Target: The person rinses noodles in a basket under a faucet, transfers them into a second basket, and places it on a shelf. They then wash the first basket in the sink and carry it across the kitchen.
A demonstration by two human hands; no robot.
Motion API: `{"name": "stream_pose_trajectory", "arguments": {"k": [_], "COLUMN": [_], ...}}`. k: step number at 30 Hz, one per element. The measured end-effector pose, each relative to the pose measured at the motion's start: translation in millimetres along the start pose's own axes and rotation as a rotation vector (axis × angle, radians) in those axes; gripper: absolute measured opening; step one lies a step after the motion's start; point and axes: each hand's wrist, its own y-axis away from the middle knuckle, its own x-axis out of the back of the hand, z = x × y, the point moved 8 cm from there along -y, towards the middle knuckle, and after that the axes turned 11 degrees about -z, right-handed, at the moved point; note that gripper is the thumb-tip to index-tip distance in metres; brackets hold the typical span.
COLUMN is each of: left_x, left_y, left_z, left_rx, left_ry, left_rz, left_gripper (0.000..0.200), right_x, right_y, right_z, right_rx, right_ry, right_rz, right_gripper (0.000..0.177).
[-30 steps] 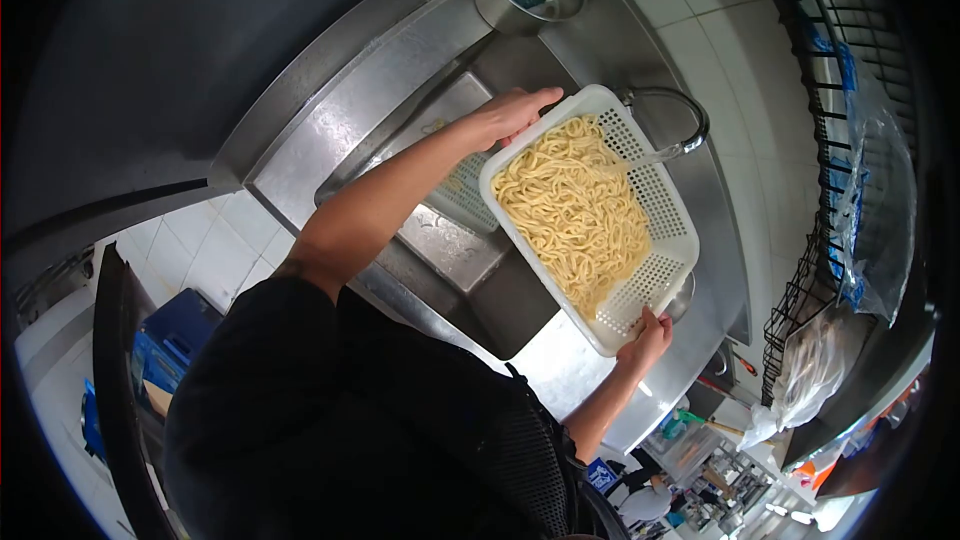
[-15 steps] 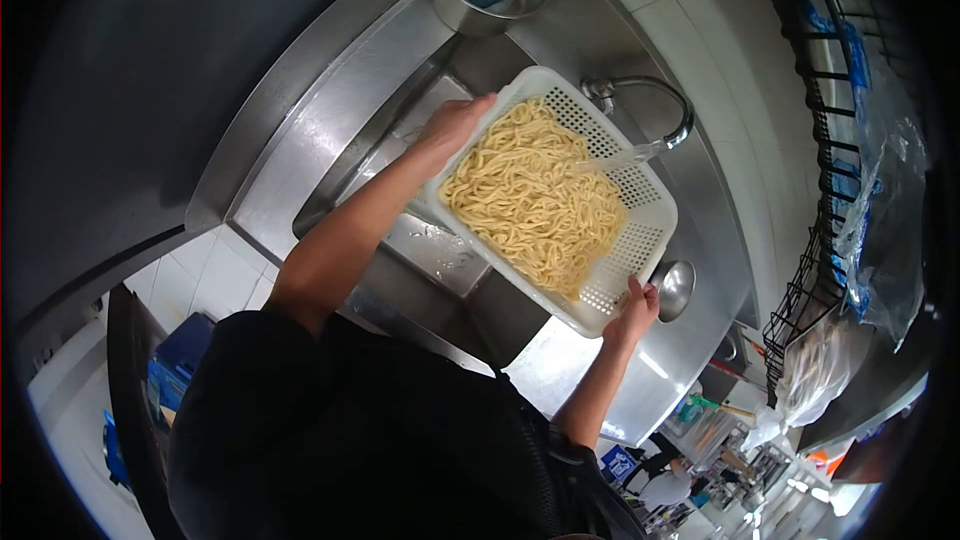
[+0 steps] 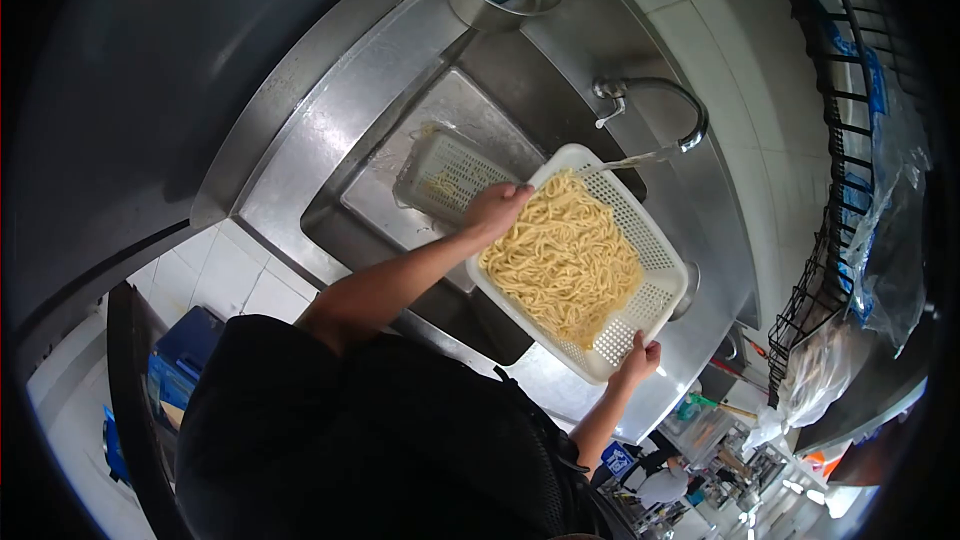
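A white perforated plastic basket (image 3: 655,230) holds a heap of yellow noodles (image 3: 562,265). My left hand (image 3: 497,212) is closed on its upper left edge, and my right hand (image 3: 637,360) grips the lower right corner. The basket is held over the right part of the sink and the steel counter beside it. Water from the curved faucet (image 3: 690,115) runs down at the basket's upper edge. Below my left hand, a second perforated basket (image 3: 425,185) lies in the steel sink (image 3: 480,100), with a few noodle strands in it.
A steel pot (image 3: 485,10) with a dark green item inside stands at the sink's far corner. A steel bowl (image 3: 688,290) is partly hidden behind the basket. A black wire rack (image 3: 815,270) with plastic bags runs along the right. Another person (image 3: 662,482) is in the background.
Both hands have moved the noodle basket down and slightly right in view, away from the sink's middle. The second basket in the sink has come into view. The water now falls near the basket's edge.
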Motion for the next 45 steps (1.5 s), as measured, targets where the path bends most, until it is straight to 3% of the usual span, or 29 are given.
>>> {"name": "stream_pose_trajectory", "arguments": {"k": [2,3,5,6,8,10,12,14,17,19,21,23,30,32,35,38,40,42,45], "left_x": [-9,-19,-35,-33,-26,10,61,115,155,157,154,152,145,145,142,140,140,141,148], "left_y": [6,2,-2,-5,-15,-50,-80,-88,-86,-96,-95,-97,-127,-130,-117,-97,-85,-84,-81], "left_z": [-1,-9,-19,-24,-51,-98,-179,-211,-232,-247,-252,-260,-265,-251,-246,-274,-290,-305,-284], "left_rx": [-0.080,-0.076,-0.080,-0.081,0.151,0.018,0.050,0.249,0.279,0.244,0.288,0.328,0.282,0.161,0.199,0.196,0.202,0.048,0.154], "left_ry": [-0.072,0.056,0.408,0.411,0.428,0.295,0.282,-0.131,-0.243,-0.298,-0.274,-0.213,-0.241,-0.389,-0.329,-0.364,-0.316,-0.088,0.105], "left_rz": [-0.004,-0.062,-0.131,-0.136,-0.348,-0.055,0.293,0.370,0.423,0.340,0.358,0.345,0.281,0.308,0.230,0.363,0.315,0.330,0.199], "left_gripper": [0.054,0.053,0.048,0.048,0.044,0.035,0.029,0.029,0.028,0.035,0.041,0.060,0.061,0.059,0.058,0.055,0.054,0.057,0.053], "right_x": [10,17,16,16,19,24,25,24,25,25,22,20,21,20,20,16,16,15,20], "right_y": [-1,-1,-1,-2,-13,-20,-24,-19,-22,-22,-22,-20,-21,-22,-18,-18,-17,-17,-19], "right_z": [-8,-10,-14,-18,-5,12,20,25,42,47,47,42,47,49,49,47,45,46,48], "right_rx": [0.174,0.125,0.166,0.208,0.228,0.242,0.231,0.198,0.125,0.086,0.038,0.025,0.020,0.009,0.006,0.011,0.021,0.013,0.038], "right_ry": [0.102,0.181,0.166,0.150,0.168,0.195,0.234,0.204,0.166,0.161,0.154,0.150,0.147,0.157,0.166,0.161,0.191,0.187,0.185], "right_rz": [0.026,0.017,0.006,-0.013,-0.002,0.007,-0.029,-0.023,-0.044,-0.051,-0.079,-0.059,-0.044,-0.046,-0.041,-0.004,-0.027,-0.030,-0.020], "right_gripper": [0.009,0.028,0.032,0.037,0.039,0.041,0.040,0.039,0.038,0.038,0.039,0.039,0.038,0.038,0.038,0.033,0.030,0.028,0.030]}}
